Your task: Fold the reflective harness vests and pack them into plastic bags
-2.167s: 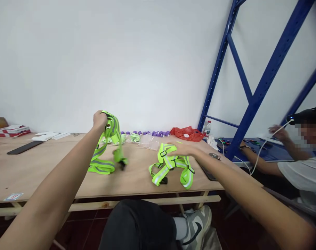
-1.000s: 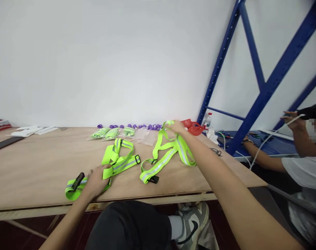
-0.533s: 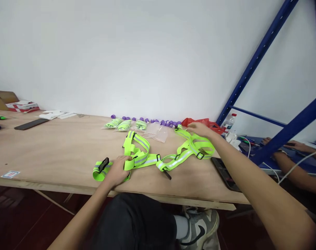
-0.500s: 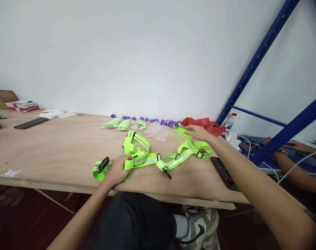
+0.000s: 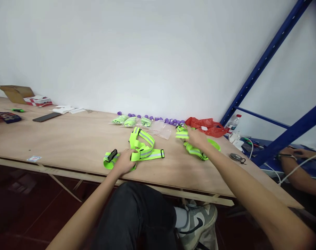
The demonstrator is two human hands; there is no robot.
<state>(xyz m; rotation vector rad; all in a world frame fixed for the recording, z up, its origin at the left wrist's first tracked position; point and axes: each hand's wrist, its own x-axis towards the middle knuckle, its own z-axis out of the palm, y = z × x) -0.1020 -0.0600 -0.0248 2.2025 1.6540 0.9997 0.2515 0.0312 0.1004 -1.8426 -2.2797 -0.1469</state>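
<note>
Left hand lies on one green strap, its grip unclear; right hand clutches a second strap, a red bag just beyond it.

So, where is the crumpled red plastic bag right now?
The crumpled red plastic bag lies right of centre in the head view, beyond the right hand, between small purple pieces and the clear red-capped plastic bottle.

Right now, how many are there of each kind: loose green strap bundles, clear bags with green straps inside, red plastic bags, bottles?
Loose green strap bundles: 2
Filled clear bags: 3
Red plastic bag: 1
Bottle: 1
Total: 7
</note>
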